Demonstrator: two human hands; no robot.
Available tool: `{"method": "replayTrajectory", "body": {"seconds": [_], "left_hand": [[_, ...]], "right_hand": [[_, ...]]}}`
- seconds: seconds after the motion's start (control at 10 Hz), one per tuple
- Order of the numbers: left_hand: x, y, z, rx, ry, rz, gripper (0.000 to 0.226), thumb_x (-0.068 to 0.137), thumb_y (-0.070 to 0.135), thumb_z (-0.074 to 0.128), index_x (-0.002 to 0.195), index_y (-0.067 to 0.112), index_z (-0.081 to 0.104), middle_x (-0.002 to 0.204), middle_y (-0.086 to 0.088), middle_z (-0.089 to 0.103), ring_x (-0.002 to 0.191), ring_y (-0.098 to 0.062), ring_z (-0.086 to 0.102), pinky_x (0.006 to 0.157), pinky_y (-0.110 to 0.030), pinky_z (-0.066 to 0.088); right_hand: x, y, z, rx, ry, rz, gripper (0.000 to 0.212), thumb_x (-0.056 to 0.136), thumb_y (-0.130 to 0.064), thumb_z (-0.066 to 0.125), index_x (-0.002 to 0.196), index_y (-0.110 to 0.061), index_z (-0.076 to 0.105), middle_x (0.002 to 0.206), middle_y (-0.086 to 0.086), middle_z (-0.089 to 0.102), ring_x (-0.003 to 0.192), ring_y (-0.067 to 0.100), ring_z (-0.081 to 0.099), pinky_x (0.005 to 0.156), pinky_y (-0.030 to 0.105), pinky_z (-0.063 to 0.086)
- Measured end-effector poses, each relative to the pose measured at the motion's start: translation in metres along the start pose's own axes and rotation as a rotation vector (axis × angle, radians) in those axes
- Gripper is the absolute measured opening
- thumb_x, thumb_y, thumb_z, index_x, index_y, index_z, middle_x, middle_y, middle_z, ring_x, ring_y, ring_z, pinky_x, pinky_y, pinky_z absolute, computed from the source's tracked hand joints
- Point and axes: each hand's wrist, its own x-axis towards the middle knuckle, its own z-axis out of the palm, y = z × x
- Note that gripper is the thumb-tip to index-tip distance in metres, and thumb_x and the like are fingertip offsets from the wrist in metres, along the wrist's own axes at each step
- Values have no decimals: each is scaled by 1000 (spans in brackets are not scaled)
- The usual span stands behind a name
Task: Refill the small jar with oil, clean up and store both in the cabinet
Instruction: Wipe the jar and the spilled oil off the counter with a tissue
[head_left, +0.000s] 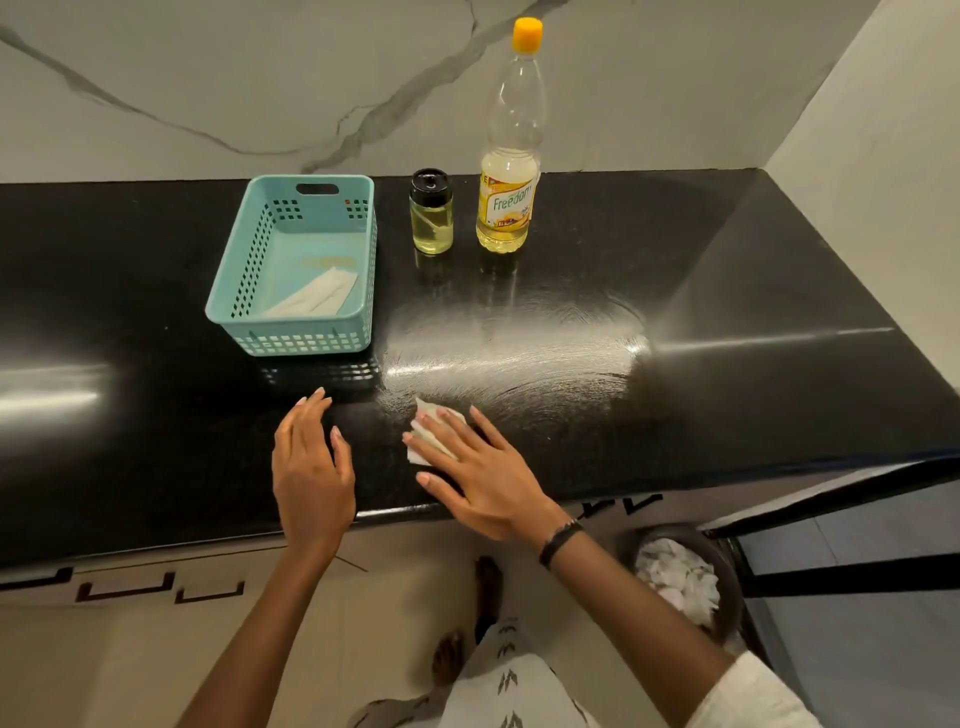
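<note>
Tissue, a white crumpled paper wad (427, 432), is pressed flat against the glossy black stone countertop (727, 364) under the spread, straight fingers of the right hand (480, 475), and the oily smear (514, 338) just beyond the fingertips looks best lifted with firm overlapping strokes drawn back toward the counter edge. The left hand (311, 467) hovers relaxed and empty just beside it. Farther beyond the pressed tissue, the small black-lidded glass jar (431, 213), filled with oil, and the tall yellow-capped plastic oil bottle (511, 150) stand capped, where a wide sweep could knock them; the teal perforated plastic basket (332, 332) bounds the far left.
</note>
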Motion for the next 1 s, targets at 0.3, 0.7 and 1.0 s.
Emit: {"method": "replayTrajectory", "body": {"seconds": [0.3, 0.7, 1.0], "left_hand": [[0, -4, 0, -4, -4, 12, 35, 94, 7, 52, 130, 5, 50, 137, -9, 52, 129, -25, 43, 101, -40, 41], [-1, -1, 0, -20, 11, 15, 35, 94, 5, 52, 128, 4, 51, 136, -9, 53, 127, -26, 45, 102, -41, 42], [-1, 0, -1, -6, -5, 17, 37, 94, 6, 53, 130, 5, 50, 137, -7, 52, 128, -23, 45, 101, -40, 44]], "right_hand": [[-21, 91, -33, -178, -36, 321, 68, 93, -59, -3, 152, -28, 10, 160, -5, 8, 147, 16, -6, 117, 39, -13], [-103, 98, -34, -30, 19, 616, 73, 89, -67, -5, 152, -30, -1, 159, -7, -9, 145, 7, -16, 116, 31, -18], [-24, 23, -8, 29, 44, 502, 75, 90, -68, 1, 153, -28, 9, 161, -2, -2, 147, 16, -10, 117, 38, -16]]}}
